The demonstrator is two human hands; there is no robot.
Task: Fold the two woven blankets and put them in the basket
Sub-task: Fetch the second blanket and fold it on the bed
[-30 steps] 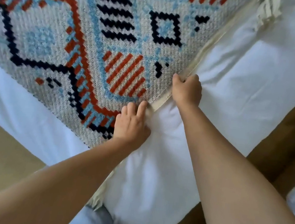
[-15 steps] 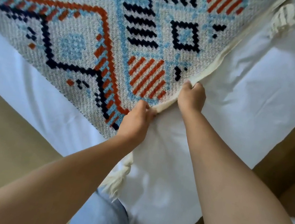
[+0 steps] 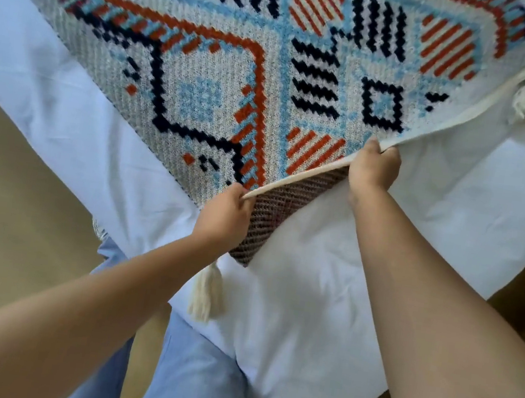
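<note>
Hands [image 3: 225, 217] [image 3: 373, 170] pinch coarse woven blanket's [image 3: 202, 89] cream hem, lifted.

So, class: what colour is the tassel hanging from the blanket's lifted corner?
Cream, like the blanket's edge binding. The tassel shows best in the head view.

Woven blanket [image 3: 225, 68] — grey ground, orange, navy and light-blue diamonds, cream tassel [image 3: 207, 295] — over white bedding [image 3: 304, 323].

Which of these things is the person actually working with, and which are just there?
In use:
woven blanket, its cream edge pinched up off the bed
left hand and right hand, both gripping that edge
corner tassel, hanging down

Just there:
white bedding underneath
tan floor
No basket or second blanket in view.
</note>
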